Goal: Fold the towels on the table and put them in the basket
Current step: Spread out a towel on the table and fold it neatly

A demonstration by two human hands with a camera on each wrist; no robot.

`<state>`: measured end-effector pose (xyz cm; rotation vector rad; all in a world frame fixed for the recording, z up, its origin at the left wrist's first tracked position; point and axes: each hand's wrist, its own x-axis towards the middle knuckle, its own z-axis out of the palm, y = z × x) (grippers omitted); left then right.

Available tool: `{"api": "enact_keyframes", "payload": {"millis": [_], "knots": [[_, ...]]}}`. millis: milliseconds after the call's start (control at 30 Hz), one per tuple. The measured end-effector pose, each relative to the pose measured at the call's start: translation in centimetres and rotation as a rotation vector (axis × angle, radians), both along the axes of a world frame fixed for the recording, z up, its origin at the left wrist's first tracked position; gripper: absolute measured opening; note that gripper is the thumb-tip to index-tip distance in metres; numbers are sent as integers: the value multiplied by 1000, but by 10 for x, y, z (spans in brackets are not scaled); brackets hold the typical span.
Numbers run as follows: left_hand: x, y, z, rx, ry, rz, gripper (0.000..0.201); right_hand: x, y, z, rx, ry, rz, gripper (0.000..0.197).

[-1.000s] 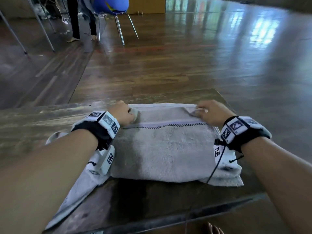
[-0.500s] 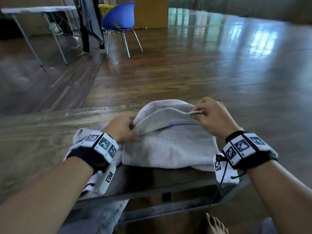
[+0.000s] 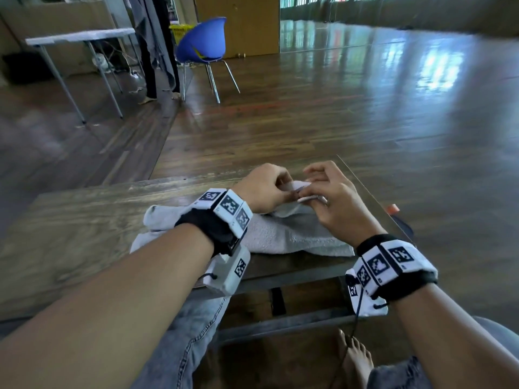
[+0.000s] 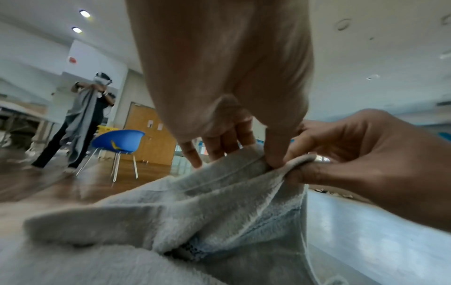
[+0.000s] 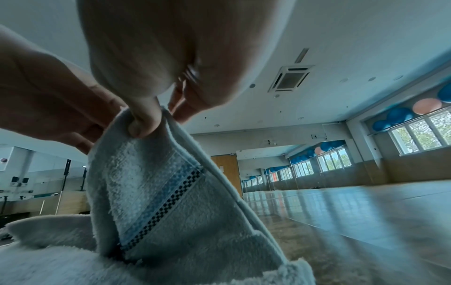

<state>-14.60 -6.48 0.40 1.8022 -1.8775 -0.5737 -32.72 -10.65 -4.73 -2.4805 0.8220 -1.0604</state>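
A grey towel (image 3: pixel 283 237) with a checked band (image 5: pixel 168 198) lies bunched on the dark wooden table (image 3: pixel 84 220) near its right end. My left hand (image 3: pixel 269 189) and my right hand (image 3: pixel 323 192) meet above the towel's far edge, and each pinches a corner of it, lifted off the table. In the left wrist view my left hand (image 4: pixel 244 146) has its thumb pressed on the towel's hem (image 4: pixel 244 165), right against my right hand's fingers (image 4: pixel 317 169). In the right wrist view my right thumb (image 5: pixel 144 123) clamps the raised corner. No basket is in view.
The table's right edge (image 3: pixel 373 197) runs just beside my right hand. A blue chair (image 3: pixel 205 43) and a white table (image 3: pixel 81 36) stand on the wooden floor beyond, where another person (image 4: pixel 83 117) holds up a grey cloth. My knees and a bare foot (image 3: pixel 356 357) are under the table.
The towel lay flat with my hands at its two far corners. I lifted those corners and brought my hands together at the middle, so the towel has bunched up.
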Motion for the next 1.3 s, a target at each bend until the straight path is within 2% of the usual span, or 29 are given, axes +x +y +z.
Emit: {"api": "enact_keyframes", "payload": {"millis": [100,133,233,400,567,900,1067,1167,1300], "knots": [[0,2,-3,-221,31,138,20,-5,-3,-2,20,-20,-60,10],[-1,3,-4,-243,25,158,20,-5,-4,-1,26,-39,-80,8],[-7,4,-8,-151,47,86,27,-6,-9,0,108,-56,-105,7],[-19,4,-13,-130,71,69,32,-6,-14,0,319,-162,-118,26],[-21,1,-19,-162,71,92,33,-6,-19,-1,275,-163,-200,19],[-18,4,-27,-194,91,64,24,-1,-16,-1,264,-184,-166,15],[-18,0,-28,-242,1,56,21,4,-14,-2,235,-175,-172,12],[-16,1,-24,-227,14,52,19,6,-14,-4,227,-176,-189,12],[-11,0,-20,-287,22,113,11,6,-16,-5,224,-168,-191,14]]}}
